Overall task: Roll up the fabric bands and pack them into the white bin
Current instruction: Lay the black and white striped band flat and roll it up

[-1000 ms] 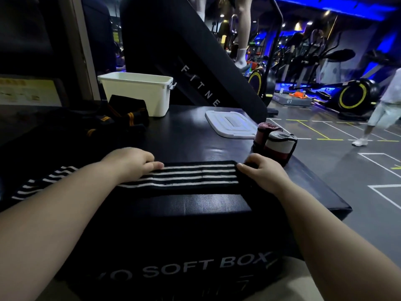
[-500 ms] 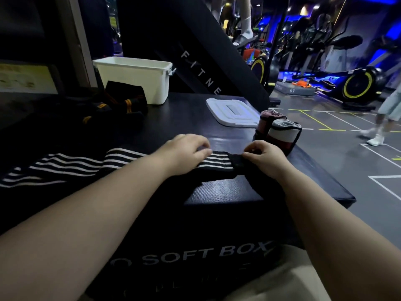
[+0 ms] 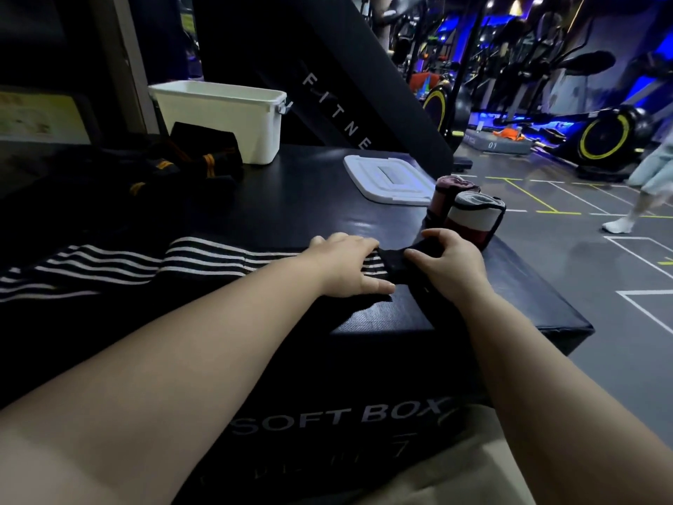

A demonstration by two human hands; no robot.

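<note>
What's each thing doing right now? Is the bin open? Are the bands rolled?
white bin: upright, open, lid off
lid: flat on the soft box
striped band: laid out, right end bunched up
rolled bands: rolled, standing beside the lid
black-orange bands: unrolled, heaped by bin
left hand: presses flat on striped band
right hand: pinches striped band's end

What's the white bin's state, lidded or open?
Open. The white bin stands uncovered at the back; its lid lies flat on the black soft box, apart from it.
</note>
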